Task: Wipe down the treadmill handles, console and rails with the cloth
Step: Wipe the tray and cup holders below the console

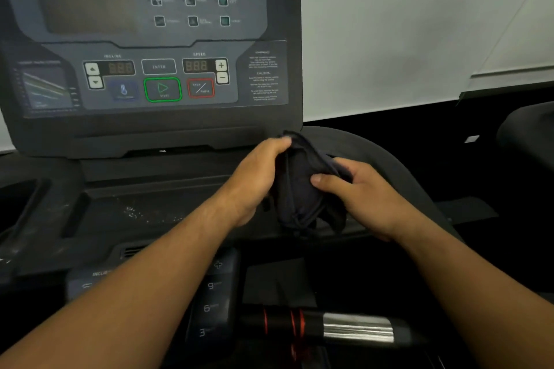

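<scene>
Pale wall [404,24] fills the upper right of the frame, with a black band beneath it. Just right of centre, the fingers [280,144] of the left hand [254,183] curl over the top edge of a dark navy cloth [299,192] and grip it. The thumb [326,181] of the right hand [362,201] presses across the cloth's front while its other fingers wrap behind the fabric, mostly hidden. Between the two hands the cloth is bunched, its loose folds hanging toward the lower middle. It sits just below the lower right corner of the treadmill console [144,123] and in front of the curved dark rail [389,156] at right of centre; whether it touches either I cannot tell. Both bare forearms run in from the bottom corners.

Further out, the console takes up the upper left, with a green-ringed start button [162,89] beside a red-ringed stop button [201,88]. A shallow tray [144,210] below it carries pale specks. At the bottom, number keys [209,305] marked 9, 6 and 3 stand left of a black handle [356,329] with red rings and a shiny metal plate
</scene>
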{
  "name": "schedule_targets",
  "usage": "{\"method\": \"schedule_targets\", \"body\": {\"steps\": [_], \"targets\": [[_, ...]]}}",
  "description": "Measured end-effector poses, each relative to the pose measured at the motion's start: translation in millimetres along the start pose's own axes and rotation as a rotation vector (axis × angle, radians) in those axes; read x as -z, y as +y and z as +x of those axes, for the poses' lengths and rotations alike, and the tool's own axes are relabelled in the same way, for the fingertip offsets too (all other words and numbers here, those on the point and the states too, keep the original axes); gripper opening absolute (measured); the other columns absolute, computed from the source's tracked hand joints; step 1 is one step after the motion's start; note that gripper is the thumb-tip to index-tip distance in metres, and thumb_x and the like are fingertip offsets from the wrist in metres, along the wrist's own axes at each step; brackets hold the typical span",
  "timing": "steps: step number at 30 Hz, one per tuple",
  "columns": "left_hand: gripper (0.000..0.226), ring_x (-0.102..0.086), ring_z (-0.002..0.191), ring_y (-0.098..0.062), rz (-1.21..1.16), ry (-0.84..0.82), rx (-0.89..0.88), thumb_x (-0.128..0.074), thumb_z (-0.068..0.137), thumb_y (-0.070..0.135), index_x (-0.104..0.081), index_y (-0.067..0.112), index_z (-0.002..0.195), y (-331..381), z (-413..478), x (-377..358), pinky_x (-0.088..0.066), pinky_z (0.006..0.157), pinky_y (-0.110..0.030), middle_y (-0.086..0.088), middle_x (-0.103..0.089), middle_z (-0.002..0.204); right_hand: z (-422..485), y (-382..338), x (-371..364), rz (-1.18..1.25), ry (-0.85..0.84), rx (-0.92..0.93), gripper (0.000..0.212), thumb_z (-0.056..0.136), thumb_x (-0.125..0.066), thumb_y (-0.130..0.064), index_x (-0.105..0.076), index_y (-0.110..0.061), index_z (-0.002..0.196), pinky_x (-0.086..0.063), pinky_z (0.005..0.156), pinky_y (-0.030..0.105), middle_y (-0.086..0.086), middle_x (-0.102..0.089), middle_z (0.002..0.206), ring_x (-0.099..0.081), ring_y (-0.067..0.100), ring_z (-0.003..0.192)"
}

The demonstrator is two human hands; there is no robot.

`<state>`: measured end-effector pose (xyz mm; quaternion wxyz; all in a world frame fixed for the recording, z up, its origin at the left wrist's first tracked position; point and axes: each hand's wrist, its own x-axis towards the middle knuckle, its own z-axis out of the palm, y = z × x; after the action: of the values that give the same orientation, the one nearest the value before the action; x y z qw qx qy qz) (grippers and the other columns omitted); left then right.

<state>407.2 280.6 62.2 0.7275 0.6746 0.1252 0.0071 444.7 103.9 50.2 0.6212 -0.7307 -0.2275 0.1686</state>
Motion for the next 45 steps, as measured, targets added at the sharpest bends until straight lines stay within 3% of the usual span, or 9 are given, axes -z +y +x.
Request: {"method": "schedule_targets", "body": {"steps": [7,14,18,22,26,33,37,40,45], "targets": [[0.043,-0.070,0.104,-0.023,-0.193,0.010,0.158,-0.053,0.096,0.044,-0.070,0.011,0.115,-7,17,-10,-0.053,0.095,-0.039,-0.009,-0.074,0.109,19,1,9,0.212,-0.029,-0.059,0.044,0.081,-0.073,-0.037,-0.067,-0.002,0.107,-0.051,0.093,0.048,0.022,-0.071,0.108,-0.067,0.031,0.099],[0.100,-0.059,0.123,-0.027,-0.482,-0.190,0.246,-0.035,0.077,0.086,-0.061,0.006,0.131,-10,24,-25,-0.037,0.112,-0.045,-0.017,-0.063,0.130,29,-9,28,0.412,-0.032,-0.201,0.031,0.099,-0.049,-0.030,-0.072,-0.009,0.098,-0.058,0.080,0.033,0.014,-0.074,0.101,-0.071,0.023,0.092],[0.071,-0.065,0.111,-0.030,-0.459,-0.069,0.233,-0.050,0.087,0.060,-0.066,0.001,0.123,-5,25,-40,-0.047,0.103,-0.042,-0.019,-0.068,0.120,30,-14,37,0.266,-0.034,-0.213,0.030,0.098,-0.051,-0.026,-0.074,-0.007,0.097,-0.055,0.087,0.041,0.018,-0.074,0.100,-0.071,0.030,0.095],[0.030,-0.060,0.091,-0.031,-0.437,0.013,0.192,-0.052,0.080,0.020,-0.062,0.007,0.105,-2,26,-42,-0.051,0.084,-0.036,-0.018,-0.061,0.104,32,-16,51,0.078,0.116,-0.099,0.035,0.092,-0.058,-0.032,-0.071,-0.010,0.069,-0.051,0.069,0.035,0.005,-0.071,0.075,-0.065,0.020,0.070],[0.034,-0.055,0.076,-0.025,-0.256,0.026,0.099,-0.048,0.064,0.003,-0.064,0.005,0.094,1,26,-42,-0.045,0.070,-0.032,-0.013,-0.059,0.085,27,-22,72,-0.263,0.254,0.077,0.050,0.094,-0.058,-0.033,-0.043,-0.017,0.050,-0.028,0.050,0.027,-0.005,-0.039,0.052,-0.036,0.009,0.051],[0.030,-0.057,0.077,-0.026,0.293,-0.017,-0.055,-0.046,0.081,-0.004,-0.067,0.005,0.098,31,27,-63,-0.046,0.067,-0.042,-0.015,-0.064,0.083,28,-37,101,0.028,0.357,0.084,0.062,0.078,-0.062,-0.049,-0.054,0.012,0.087,-0.047,0.072,0.049,0.033,-0.062,0.087,-0.060,0.027,0.082],[0.023,-0.069,0.086,-0.032,0.535,-0.023,-0.182,-0.045,0.088,0.001,-0.066,0.011,0.092,44,43,-90,-0.060,0.076,-0.052,-0.017,-0.070,0.090,32,-45,121,0.037,0.558,0.147,0.035,0.095,-0.051,-0.033,-0.060,-0.001,0.086,-0.052,0.077,0.045,0.009,-0.062,0.083,-0.058,0.017,0.079],[0.024,-0.068,0.087,-0.027,0.674,-0.042,-0.245,-0.047,0.088,0.002,-0.067,0.015,0.089,39,59,-113,-0.058,0.080,-0.048,-0.005,-0.070,0.086,31,-37,130,-0.099,0.678,0.222,0.037,0.090,-0.053,-0.047,-0.055,-0.015,0.071,-0.050,0.075,0.045,-0.004,-0.058,0.071,-0.052,0.010,0.068],[0.031,-0.062,0.101,-0.010,0.919,-0.144,-0.280,-0.057,0.090,0.008,-0.072,0.027,0.108,6,71,-125,-0.049,0.087,-0.028,0.005,-0.072,0.109,11,3,140,-0.757,0.167,0.157,0.033,0.062,-0.089,-0.033,-0.060,-0.020,0.072,-0.041,0.055,0.015,-0.006,-0.063,0.066,-0.058,0.013,0.061]]}}
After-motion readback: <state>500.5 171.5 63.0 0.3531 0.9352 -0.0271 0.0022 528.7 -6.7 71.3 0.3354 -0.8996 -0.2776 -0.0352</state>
